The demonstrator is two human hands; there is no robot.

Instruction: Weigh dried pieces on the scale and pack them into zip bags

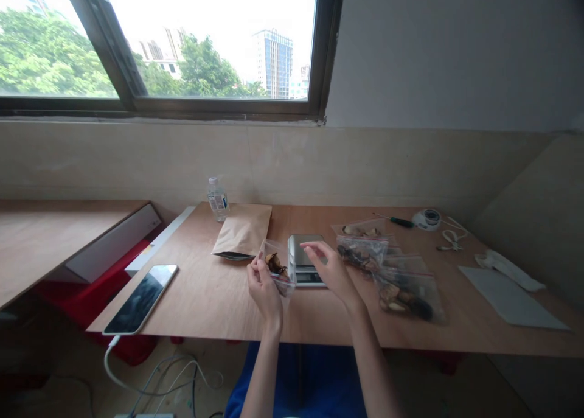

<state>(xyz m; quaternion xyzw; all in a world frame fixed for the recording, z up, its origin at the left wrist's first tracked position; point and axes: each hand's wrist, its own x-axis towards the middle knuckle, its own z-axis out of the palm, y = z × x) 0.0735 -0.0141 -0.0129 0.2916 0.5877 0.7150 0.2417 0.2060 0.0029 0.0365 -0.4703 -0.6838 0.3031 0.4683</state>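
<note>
Small clear plastic zip bag [277,266] of dark dried pieces hangs over the brown wooden table [214,299], just beside the silver digital scale [305,258]. Left hand [263,287] fingers pinch it; right hand [332,271] fingers spread open, empty.

bare forearms [263,369] (blue clothing [314,381] below)

Left hand [264,287] raised, fingers pinched in grip; right hand [332,267] open, fingers extended, palm down.
</note>
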